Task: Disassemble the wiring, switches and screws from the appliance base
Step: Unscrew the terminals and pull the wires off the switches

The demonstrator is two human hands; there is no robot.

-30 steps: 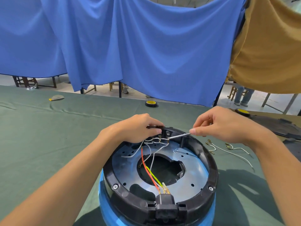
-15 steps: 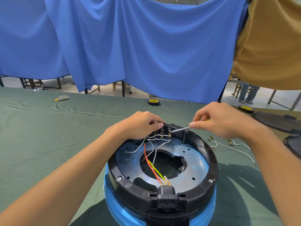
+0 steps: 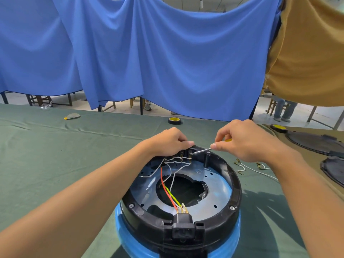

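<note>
1. The switch (image 3: 186, 154) sat at the far rim of the base (image 3: 235, 183), gripped by the curled fingers of the left hand (image 3: 167, 144).
2. The right hand (image 3: 247, 144) pinched a screwdriver (image 3: 202, 151), shaft lying sideways, tip pointing left at the switch.

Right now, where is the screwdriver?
Head view, centre: the right hand pinches the screwdriver, its tip at the far rim of the appliance base, beside the left hand.
</note>
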